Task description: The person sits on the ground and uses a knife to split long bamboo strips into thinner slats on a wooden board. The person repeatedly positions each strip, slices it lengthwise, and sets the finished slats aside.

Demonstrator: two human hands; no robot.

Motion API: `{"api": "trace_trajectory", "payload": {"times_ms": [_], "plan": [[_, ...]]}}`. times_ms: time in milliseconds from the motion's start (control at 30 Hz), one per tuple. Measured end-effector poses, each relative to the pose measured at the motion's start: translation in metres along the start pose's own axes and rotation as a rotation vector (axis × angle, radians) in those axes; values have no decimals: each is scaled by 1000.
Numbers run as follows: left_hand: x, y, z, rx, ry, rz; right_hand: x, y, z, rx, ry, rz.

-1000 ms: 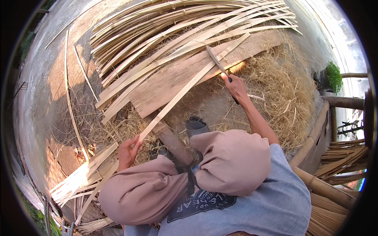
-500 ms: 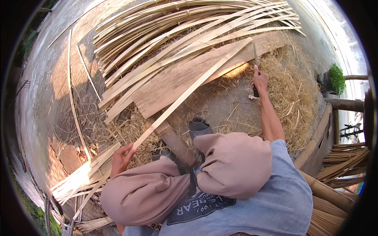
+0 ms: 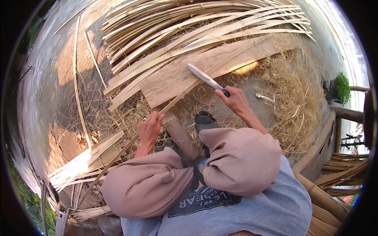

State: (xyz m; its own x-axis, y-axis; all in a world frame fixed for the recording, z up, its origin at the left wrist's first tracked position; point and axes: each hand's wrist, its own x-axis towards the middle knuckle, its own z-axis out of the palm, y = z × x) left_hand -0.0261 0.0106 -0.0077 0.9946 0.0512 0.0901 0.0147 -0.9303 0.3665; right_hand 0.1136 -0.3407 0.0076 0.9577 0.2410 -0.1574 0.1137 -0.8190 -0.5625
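Observation:
My left hand (image 3: 149, 129) is closed around a long, thin bamboo strip (image 3: 179, 97). The strip slants from the lower left, past my left knee, up across a wide wooden board (image 3: 163, 84). A knife (image 3: 202, 74) with a long metal blade and dark handle is gripped in my right hand (image 3: 237, 102). Its blade points up and left and crosses over the strip above the board's near edge; whether the two touch, I cannot tell. Little of the knife handle shows under my fingers.
Beyond the board lies a big pile of bamboo strips (image 3: 157, 37). More strips (image 3: 88, 161) rest at the lower left. Curly shavings (image 3: 291, 92) cover the ground to the right. A sandal (image 3: 205, 120) shows between my knees, and a bamboo pole (image 3: 321, 196) runs along the right.
My right hand has swung left and nearer, bringing the knife blade over the strip. My left hand has shifted right and forward, and the strip now extends behind it, showing a darker side.

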Motion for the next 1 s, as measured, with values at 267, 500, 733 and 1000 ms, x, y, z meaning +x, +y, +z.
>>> {"api": "trace_trajectory", "payload": {"times_ms": [267, 500, 733, 1000], "plan": [[-27, -24, -18, -22, -105, -90, 47, 41, -54, 79, 88, 204], [-72, -74, -69, 56, -247, -171, 28, 76, -49, -7, 106, 179], [-86, -98, -100, 34, -268, -295, 72, 158, -72, 53, 392, 402], [-70, -115, -116, 79, 155, -145, 73, 117, -12, 88, 339, 272]]}}
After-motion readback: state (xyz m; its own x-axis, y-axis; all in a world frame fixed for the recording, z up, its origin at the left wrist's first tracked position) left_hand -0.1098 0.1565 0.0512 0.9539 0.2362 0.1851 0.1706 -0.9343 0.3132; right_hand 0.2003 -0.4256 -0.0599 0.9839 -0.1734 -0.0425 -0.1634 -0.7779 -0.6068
